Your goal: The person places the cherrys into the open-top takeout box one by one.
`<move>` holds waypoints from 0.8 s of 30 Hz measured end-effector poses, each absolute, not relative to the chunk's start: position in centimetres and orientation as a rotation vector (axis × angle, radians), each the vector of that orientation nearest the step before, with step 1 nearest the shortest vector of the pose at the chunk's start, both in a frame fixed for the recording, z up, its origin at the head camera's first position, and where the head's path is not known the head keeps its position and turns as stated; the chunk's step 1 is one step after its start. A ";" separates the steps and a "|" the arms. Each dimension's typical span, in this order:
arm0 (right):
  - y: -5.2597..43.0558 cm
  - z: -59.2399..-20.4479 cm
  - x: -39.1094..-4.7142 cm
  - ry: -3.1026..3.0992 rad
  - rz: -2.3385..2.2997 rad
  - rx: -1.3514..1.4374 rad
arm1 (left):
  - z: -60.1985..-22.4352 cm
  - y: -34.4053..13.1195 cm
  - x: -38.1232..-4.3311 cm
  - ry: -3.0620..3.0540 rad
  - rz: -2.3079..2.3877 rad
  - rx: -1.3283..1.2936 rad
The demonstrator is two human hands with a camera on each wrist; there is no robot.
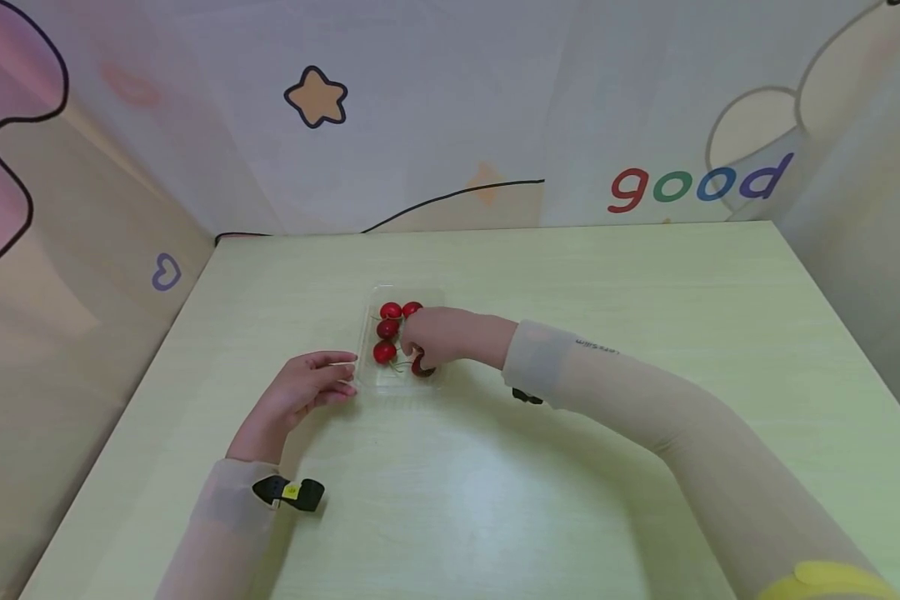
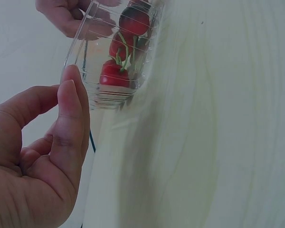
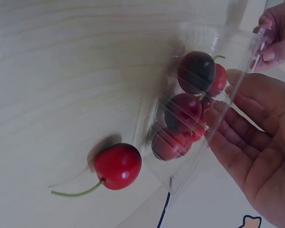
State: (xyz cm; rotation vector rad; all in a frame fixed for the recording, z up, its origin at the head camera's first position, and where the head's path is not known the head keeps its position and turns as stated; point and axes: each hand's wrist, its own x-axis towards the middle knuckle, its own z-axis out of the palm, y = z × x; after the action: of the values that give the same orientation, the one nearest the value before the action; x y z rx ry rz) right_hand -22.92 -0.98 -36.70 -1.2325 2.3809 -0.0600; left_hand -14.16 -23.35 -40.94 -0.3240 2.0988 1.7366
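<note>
A clear plastic box stands on the table with several red cherries in it, some with green stems. At its left edge my left hand has its fingers extended, fingertips right at the rim. My right hand reaches over the box's right side, fingers down among the cherries; one dark cherry is right by the fingertips, and none shows clearly gripped. A single cherry with a long stem lies on the table beside the box, hidden in the head view.
The pale wooden table meets a printed backdrop along its far edge, and cloth walls stand at both sides. Each wrist carries a small black camera strap. My right forearm crosses over the table's right half.
</note>
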 end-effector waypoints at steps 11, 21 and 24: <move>1.1 -34.6 -23.7 2.440 -0.315 -1.194 | -40.9 -23.4 -14.2 2.098 1.746 -0.317; 3.5 -33.5 -23.6 2.458 -0.453 -1.155 | -40.9 -23.3 -14.1 2.111 1.729 -0.317; 4.3 -33.2 -23.5 2.475 -0.469 -1.189 | -40.9 -23.2 -14.2 2.114 1.728 -0.321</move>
State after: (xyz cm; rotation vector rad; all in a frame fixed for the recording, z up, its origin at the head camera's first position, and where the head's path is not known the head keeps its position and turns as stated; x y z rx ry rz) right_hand -23.50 4.28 -33.18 -1.1891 2.4753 -0.4692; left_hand -14.18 -23.20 -40.89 -0.3213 2.1137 1.7281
